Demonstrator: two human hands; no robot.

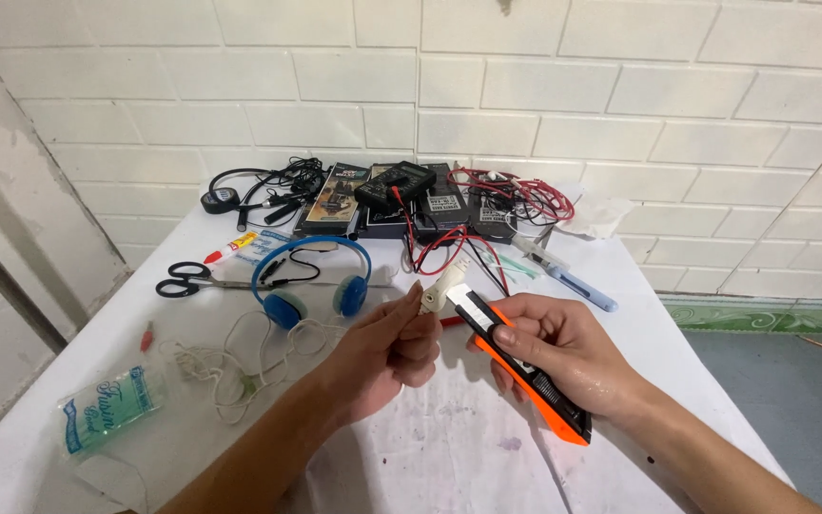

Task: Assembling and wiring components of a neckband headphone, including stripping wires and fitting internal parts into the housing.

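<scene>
The white cloth-covered table (487, 447) carries blue plastic headphones (308, 284). Above it, the right hand (563, 357) is closed around an orange-and-black utility knife (521, 360), blade extended, long axis pointing up-left. The left hand (390, 350) pinches a small white plastic connector (440, 286), tip angled up-right. No cut visible yet.

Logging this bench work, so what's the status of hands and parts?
Left hand pinching white plug. Right hand gripping orange utility knife, blade out beside the plug. Blue headphones and scissors lie behind, apart.
</scene>
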